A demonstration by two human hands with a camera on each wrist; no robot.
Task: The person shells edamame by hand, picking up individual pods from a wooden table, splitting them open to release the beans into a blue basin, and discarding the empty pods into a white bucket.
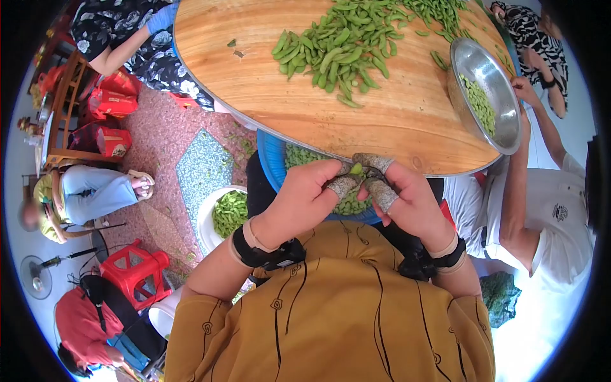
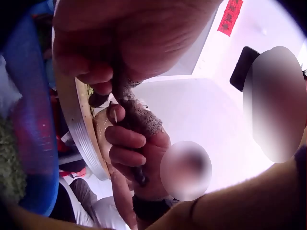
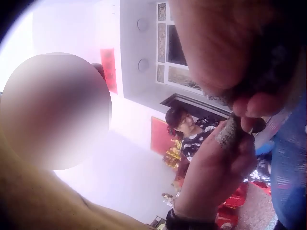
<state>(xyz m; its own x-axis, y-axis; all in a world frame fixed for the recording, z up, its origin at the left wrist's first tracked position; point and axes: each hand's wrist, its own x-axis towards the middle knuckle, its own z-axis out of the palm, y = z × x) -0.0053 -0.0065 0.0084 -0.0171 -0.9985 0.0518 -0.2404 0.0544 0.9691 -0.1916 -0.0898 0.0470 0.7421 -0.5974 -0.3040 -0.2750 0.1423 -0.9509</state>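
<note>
Just beyond the table's near edge in the head view, my left hand (image 1: 309,188) and right hand (image 1: 410,200) meet fingertip to fingertip. Between them they pinch a green edamame pod (image 1: 357,170), mostly hidden by the fingers. Grey speckled coverings (image 1: 383,193) wrap thumbs and forefingers of both hands. Below them is a blue basin (image 1: 270,159) of small green beans (image 1: 351,205). In the left wrist view the left hand (image 2: 144,38) looms dark above the right hand (image 2: 139,148); the right wrist view shows the right hand (image 3: 230,52) over the left hand (image 3: 216,163).
Edamame pods (image 1: 337,48) lie heaped on the wooden table (image 1: 254,89). A steel bowl (image 1: 503,83) with shelled beans tilts at its right edge, beside a person in white (image 1: 534,216). A white bucket (image 1: 207,219) of green pods and a red stool (image 1: 133,274) stand left.
</note>
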